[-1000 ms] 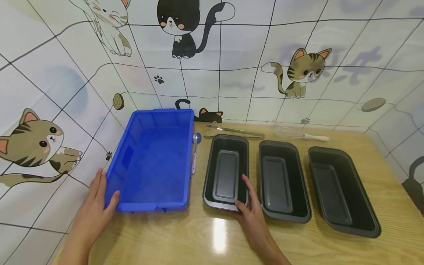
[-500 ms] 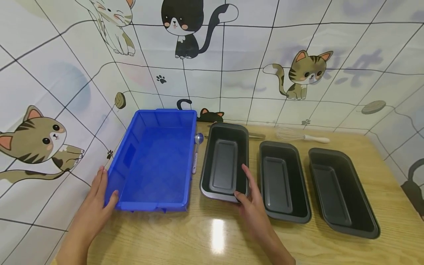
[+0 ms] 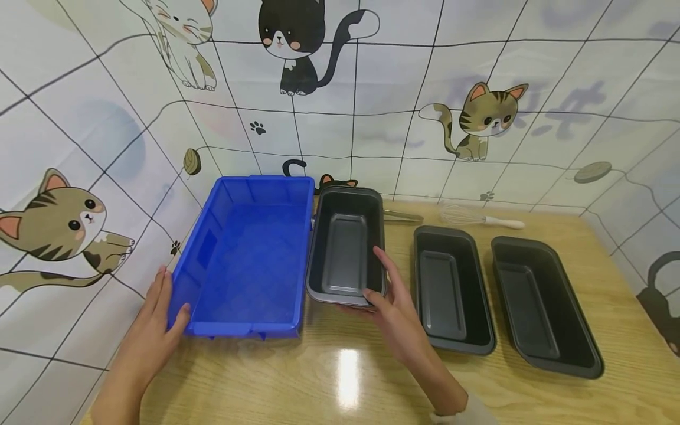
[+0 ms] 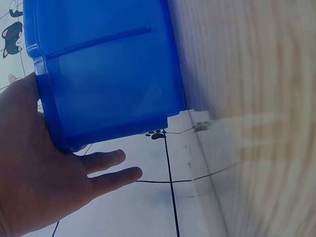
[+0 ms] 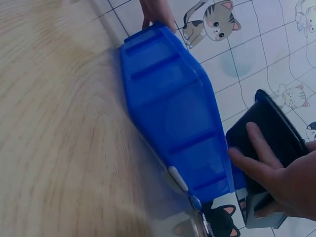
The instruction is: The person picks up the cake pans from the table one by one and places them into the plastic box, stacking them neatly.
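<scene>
My right hand (image 3: 395, 319) grips a dark grey loaf pan (image 3: 345, 251) by its near right corner, thumb over the rim. In the right wrist view the fingers spread across the outside of this loaf pan (image 5: 266, 131), which is raised above the table. The pan hangs tilted close to the right side of a blue plastic bin (image 3: 249, 329). At the bin's near left corner, my left hand (image 3: 149, 336) touches it with straight fingers. The left wrist view shows the left hand (image 4: 44, 173) against the bin's rim, two fingers stretched past the blue wall (image 4: 108, 84).
Two more loaf pans (image 3: 443, 295) (image 3: 536, 313) stand to the right on the wooden table (image 3: 255, 383). Behind them lie a whisk (image 3: 483, 219) and metal tongs (image 3: 404, 216), the latter partly hidden. A spoon (image 5: 178, 178) lies beside the bin. Cat-print walls rise behind and left.
My right hand has lifted the nearest loaf pan and carried it left and away from me, towards the bin, now covering the spoon in the head view. The left hand stays at the bin.
</scene>
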{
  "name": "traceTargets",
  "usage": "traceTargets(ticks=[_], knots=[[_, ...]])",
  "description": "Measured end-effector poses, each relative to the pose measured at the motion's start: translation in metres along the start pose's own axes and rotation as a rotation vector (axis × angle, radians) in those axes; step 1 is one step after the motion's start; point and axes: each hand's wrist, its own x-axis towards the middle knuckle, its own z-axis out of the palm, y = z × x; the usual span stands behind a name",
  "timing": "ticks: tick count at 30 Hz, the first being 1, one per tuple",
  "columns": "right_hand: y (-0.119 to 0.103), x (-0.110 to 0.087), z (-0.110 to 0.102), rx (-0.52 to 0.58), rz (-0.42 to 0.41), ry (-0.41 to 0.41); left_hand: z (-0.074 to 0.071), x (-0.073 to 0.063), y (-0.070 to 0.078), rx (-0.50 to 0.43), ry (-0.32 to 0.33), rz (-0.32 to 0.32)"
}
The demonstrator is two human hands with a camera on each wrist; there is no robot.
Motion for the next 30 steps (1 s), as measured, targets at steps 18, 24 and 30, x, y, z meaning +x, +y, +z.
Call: traceTargets(ticks=[18,24,30], knots=[[-0.009,0.018,0.026,-0.169,0.066,-0.016,0.001,0.000,0.001,-0.001,0.011,-0.017],[-0.011,0.029,0.043,-0.130,0.046,-0.090,0.001,0.000,0.001,-0.003,0.003,-0.024],[-0.008,0.039,0.059,-0.113,0.058,-0.158,0.002,0.000,0.001,-0.001,0.013,-0.020]])
